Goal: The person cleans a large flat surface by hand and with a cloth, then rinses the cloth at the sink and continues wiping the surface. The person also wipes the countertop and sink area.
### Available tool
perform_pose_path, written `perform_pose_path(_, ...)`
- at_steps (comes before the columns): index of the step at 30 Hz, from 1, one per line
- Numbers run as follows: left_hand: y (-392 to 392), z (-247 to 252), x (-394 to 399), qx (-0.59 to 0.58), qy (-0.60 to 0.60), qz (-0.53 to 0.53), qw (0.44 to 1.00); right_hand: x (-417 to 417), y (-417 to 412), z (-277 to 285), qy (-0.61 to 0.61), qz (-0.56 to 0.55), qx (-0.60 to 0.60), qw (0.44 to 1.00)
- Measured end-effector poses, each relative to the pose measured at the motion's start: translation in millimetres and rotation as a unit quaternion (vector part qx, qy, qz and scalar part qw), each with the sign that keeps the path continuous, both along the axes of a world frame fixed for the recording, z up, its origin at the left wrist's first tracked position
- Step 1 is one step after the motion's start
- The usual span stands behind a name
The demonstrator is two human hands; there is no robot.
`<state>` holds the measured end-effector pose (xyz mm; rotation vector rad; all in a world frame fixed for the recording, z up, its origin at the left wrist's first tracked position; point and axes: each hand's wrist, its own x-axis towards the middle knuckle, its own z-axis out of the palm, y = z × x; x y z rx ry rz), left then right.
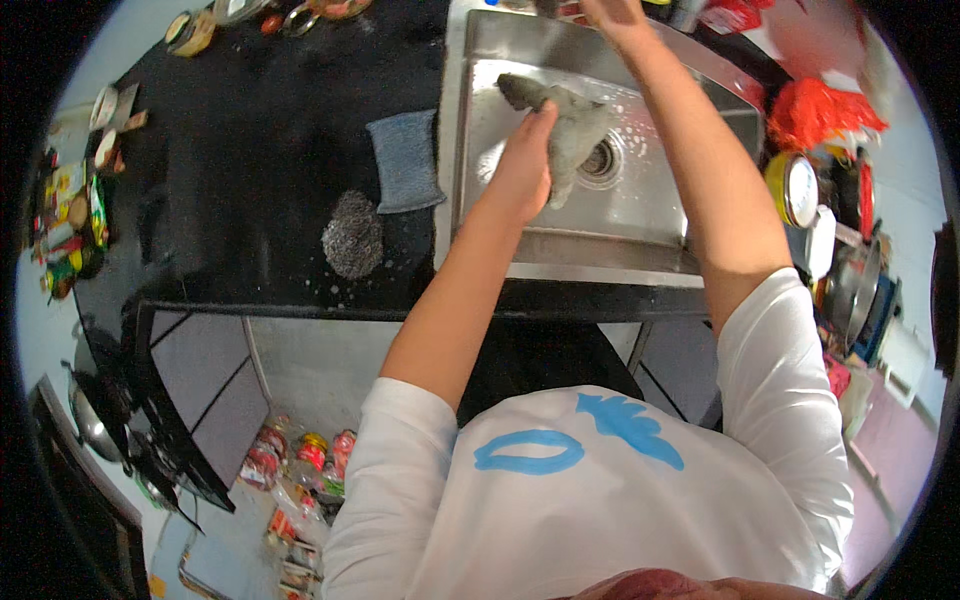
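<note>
My left hand (529,161) grips a wet grey-green cloth (576,135) over the stainless steel sink (600,251). The cloth hangs in folds beside the drain (600,161), and one end sticks out past my thumb. My right hand (616,11) is at the top edge of the picture, beyond the sink's far side. Its fingers are cut off, so what it touches is hidden. Left of the sink, a blue scouring pad (406,161) lies on the black countertop. A steel wool scrubber (353,235) sits near it with water drops around.
Jars (191,34) and packets stand along the counter's far left. On the right are a red plastic bag (821,116), a yellow-rimmed jar (799,190) and metal pans (862,289). The counter's front edge (360,311) runs before me, with bottles (311,450) below.
</note>
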<state>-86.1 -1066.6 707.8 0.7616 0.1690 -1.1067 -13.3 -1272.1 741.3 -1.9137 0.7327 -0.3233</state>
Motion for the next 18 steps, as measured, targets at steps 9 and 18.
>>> perform_pose_path(9, -64.0, 2.9, -6.2, 0.017, 0.009, 0.044, 0.999, 4.3, -17.8, -13.0, 0.034, -0.038, -0.099, 0.994)
perform_pose_path(18, -99.4, -2.1, -10.5, 0.095, -0.077, 0.117, 0.986, 8.2, -43.5, -59.4, -0.118, 0.016, 0.032, 0.992)
